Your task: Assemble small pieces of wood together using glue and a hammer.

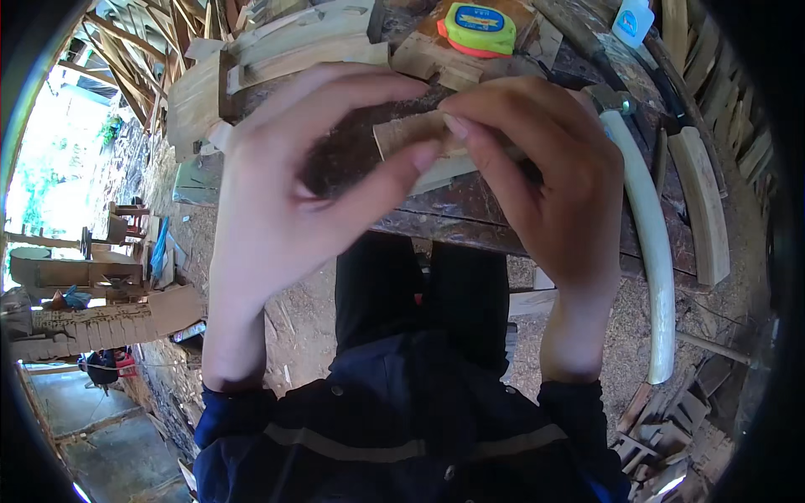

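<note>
Both of my hands are raised over the dark, worn workbench (436, 220). My right hand (553, 159) has thumb and forefinger pinched at the right end of a small flat piece of pale wood (404, 134). My left hand (285, 184) curves around the left side of that piece, with its thumb and fingers spread wide apart and nothing between them. The left thumb tip lies close to the wood; whether it touches I cannot tell. Behind the fingers, part of the wood piece is hidden.
A yellow-green tape measure (478, 32) lies on a board at the back. Right of my right hand is a hammer with a long pale handle (650, 251), beside a curved wood piece (700, 205). Shaped wood parts (306, 46) lie back left; a small bottle (633, 21) stands far right.
</note>
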### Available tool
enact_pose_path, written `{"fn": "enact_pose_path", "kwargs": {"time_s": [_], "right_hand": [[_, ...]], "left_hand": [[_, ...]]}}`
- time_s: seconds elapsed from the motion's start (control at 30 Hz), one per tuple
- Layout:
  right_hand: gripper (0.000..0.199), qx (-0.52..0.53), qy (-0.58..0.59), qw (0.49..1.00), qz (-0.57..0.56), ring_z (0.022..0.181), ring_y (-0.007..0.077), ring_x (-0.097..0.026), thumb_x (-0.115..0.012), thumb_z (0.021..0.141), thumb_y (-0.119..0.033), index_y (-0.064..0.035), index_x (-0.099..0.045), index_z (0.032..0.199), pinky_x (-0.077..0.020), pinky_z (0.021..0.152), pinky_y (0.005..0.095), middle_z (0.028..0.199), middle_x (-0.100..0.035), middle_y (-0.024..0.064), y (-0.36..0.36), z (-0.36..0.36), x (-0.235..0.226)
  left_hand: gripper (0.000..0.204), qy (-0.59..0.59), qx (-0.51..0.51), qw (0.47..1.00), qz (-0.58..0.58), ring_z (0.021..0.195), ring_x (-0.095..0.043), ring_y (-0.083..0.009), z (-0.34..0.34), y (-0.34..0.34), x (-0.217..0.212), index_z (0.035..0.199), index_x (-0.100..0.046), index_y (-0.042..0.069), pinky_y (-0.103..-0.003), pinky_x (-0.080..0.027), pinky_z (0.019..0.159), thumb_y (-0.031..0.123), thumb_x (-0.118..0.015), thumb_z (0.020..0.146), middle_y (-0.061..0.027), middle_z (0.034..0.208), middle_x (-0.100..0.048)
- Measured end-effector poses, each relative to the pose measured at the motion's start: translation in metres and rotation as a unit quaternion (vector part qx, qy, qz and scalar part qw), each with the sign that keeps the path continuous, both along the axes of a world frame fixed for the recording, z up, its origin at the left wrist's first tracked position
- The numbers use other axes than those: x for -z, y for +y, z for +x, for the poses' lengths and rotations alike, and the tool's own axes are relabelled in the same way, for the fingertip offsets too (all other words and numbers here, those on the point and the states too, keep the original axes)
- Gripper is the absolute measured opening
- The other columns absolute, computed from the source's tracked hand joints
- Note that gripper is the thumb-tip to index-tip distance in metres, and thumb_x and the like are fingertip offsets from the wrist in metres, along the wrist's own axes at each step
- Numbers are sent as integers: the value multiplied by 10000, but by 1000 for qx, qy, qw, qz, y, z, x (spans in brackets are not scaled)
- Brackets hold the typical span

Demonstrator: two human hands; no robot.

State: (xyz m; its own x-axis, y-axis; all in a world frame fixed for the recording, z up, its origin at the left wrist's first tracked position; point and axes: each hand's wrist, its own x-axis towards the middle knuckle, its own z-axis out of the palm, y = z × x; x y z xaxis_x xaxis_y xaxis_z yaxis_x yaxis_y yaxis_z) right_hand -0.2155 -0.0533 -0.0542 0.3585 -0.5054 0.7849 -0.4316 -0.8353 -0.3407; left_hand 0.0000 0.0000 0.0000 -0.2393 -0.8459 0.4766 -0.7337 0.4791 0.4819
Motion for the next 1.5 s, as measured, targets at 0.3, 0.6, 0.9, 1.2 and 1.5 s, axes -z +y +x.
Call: {"fn": "enact_pose_path", "kwargs": {"time_s": [0.3, 0.6, 0.9, 1.2, 1.5], "right_hand": [[217, 23, 45, 999, -17, 919, 281, -668, -751, 872, -90, -101, -760, 1088, -491, 806, 405, 1016, -711, 63, 6, -4, -11], [390, 24, 102, 994, -25, 977, 241, -630, -772, 816, -181, -141, -715, 1200, -454, 925, 419, 1074, -639, 28, 14, -10, -11], [460, 33, 109, 993, -29, 980, 241, -634, -760, 765, -98, -163, -722, 1219, -464, 916, 425, 1072, -636, 25, 13, -5, -14], [579, 29, 63, 998, -5, 1112, 281, -620, -708, 776, -28, -151, -693, 1342, -452, 961, 427, 1213, -639, 73, 13, 9, -12], [749, -7, -346, 914, 212, 1170, 201, -591, -759, 921, -185, -1, -400, 1552, -438, 1021, 336, 1414, -571, 179, 15, 6, -7]], "left_hand": [[424, -122, 17, 989, 78, 1034, -737, -302, -11, -17, -23, 1135, -736, -9, -376, -553, 922, 169, -844, 766, -166, 1098, -751], [401, -183, 26, 970, 158, 787, -718, -339, -16, -26, -26, 1074, -726, -45, -406, -563, 728, 162, -831, 748, -186, 916, -715], [347, -72, 50, 990, 113, 724, -702, -289, -6, -25, -11, 1021, -740, -51, -368, -544, 653, 152, -844, 760, -168, 847, -682], [358, 36, 45, 993, 104, 691, -663, -179, 12, -20, 9, 1095, -758, -33, -308, -501, 607, 138, -848, 794, -123, 892, -693], [331, 198, 60, 974, 91, 816, -625, -82, 22, -21, 33, 1097, -768, -26, -247, -466, 695, 76, -881, 804, -30, 932, -689]]}}
